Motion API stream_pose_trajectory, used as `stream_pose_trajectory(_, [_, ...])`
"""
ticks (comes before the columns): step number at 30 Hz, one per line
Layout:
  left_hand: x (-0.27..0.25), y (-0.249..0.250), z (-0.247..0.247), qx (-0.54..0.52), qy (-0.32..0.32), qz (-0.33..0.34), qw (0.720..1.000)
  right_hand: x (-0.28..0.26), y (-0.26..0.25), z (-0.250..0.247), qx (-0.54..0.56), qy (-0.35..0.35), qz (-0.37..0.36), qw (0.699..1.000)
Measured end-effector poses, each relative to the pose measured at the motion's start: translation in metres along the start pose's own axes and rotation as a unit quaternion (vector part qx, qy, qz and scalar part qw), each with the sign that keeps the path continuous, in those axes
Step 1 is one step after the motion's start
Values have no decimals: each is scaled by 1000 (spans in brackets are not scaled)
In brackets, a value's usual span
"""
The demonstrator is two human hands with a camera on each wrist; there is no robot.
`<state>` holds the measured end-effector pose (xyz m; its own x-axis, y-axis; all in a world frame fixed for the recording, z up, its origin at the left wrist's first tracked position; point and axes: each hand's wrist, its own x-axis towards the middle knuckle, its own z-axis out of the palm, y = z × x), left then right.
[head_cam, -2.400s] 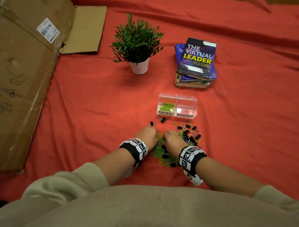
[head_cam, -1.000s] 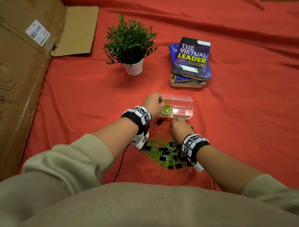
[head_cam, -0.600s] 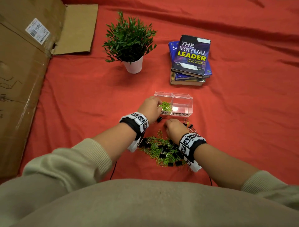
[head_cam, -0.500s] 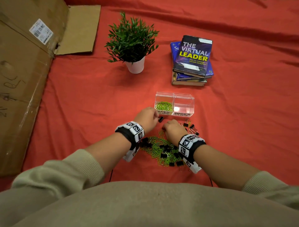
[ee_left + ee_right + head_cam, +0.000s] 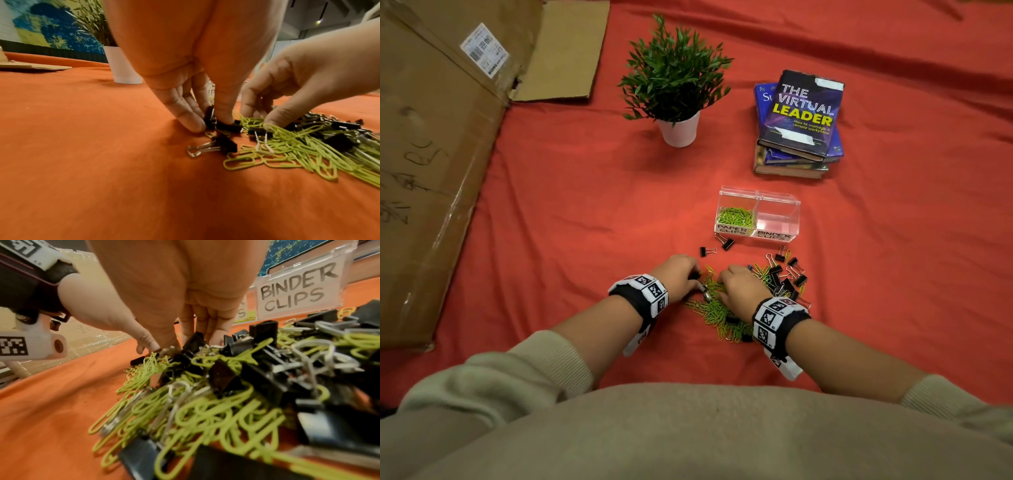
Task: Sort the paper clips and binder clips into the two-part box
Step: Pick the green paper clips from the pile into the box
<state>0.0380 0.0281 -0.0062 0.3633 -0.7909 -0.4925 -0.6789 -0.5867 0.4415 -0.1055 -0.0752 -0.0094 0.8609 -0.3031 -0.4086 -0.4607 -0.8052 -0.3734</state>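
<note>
A clear two-part box [image 5: 759, 198] stands on the red cloth, with green paper clips [image 5: 736, 216] in its left part; I see nothing in the right part, labelled BINDER CLIPS [image 5: 296, 293]. In front of it lies a mixed pile [image 5: 722, 317] of green paper clips and black binder clips [image 5: 787, 279]. My left hand [image 5: 695, 275] is at the pile's left edge and pinches a black binder clip [image 5: 209, 117] between thumb and fingers. My right hand [image 5: 726, 274] reaches down into the pile [image 5: 205, 410]; its thumb [image 5: 273, 121] rests on paper clips, and its grip is unclear.
Two stray binder clips [image 5: 726, 242] lie just before the box. A potted plant [image 5: 676, 89] and a stack of books [image 5: 799, 123] stand behind it. Flattened cardboard [image 5: 431, 154] covers the left side. Red cloth [image 5: 893, 240] stretches to the right.
My left hand was over the box's paper-clip part a second ago and has come back to the pile, where it now pinches a binder clip. My right hand stayed at the pile.
</note>
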Motion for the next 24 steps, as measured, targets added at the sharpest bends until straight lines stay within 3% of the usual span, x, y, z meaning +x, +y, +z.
stream_pose_trajectory(9, [23, 10, -9, -128, 73, -69, 987, -5, 10, -3, 52, -36, 32, 998])
stream_pose_trajectory(18, [22, 11, -13, -29, 25, -33, 999, 0, 24, -37, 230, -7, 111, 967])
stream_pose_trajectory(24, [21, 15, -11, 27, 12, -10, 1000, 30, 30, -96, 333, 92, 121, 931])
